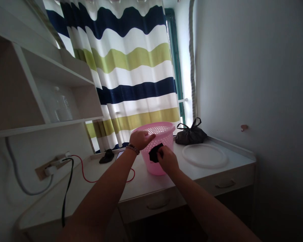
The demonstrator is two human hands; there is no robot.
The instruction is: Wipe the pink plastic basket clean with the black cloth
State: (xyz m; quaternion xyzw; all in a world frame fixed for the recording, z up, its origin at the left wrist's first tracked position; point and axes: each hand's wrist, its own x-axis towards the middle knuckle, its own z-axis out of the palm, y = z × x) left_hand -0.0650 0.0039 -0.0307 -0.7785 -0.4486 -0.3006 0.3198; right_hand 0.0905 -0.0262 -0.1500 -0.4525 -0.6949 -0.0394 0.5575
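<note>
Hands (153,150) at pink basket (157,168), black item (154,154), perhaps cloth, white desk (138,186).

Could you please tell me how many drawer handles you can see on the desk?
2. The nearer handle is below the pink basket; the farther handle is to its right, below the round white rim. The arms may hide others.

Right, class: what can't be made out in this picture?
All in the head view:
Bottom of the basket: hidden by its near wall.
Contents of the bag: hidden by dark plastic.
Flat thing: mostly behind the left forearm.
Black piece: too dark, partly behind the right hand.
</note>
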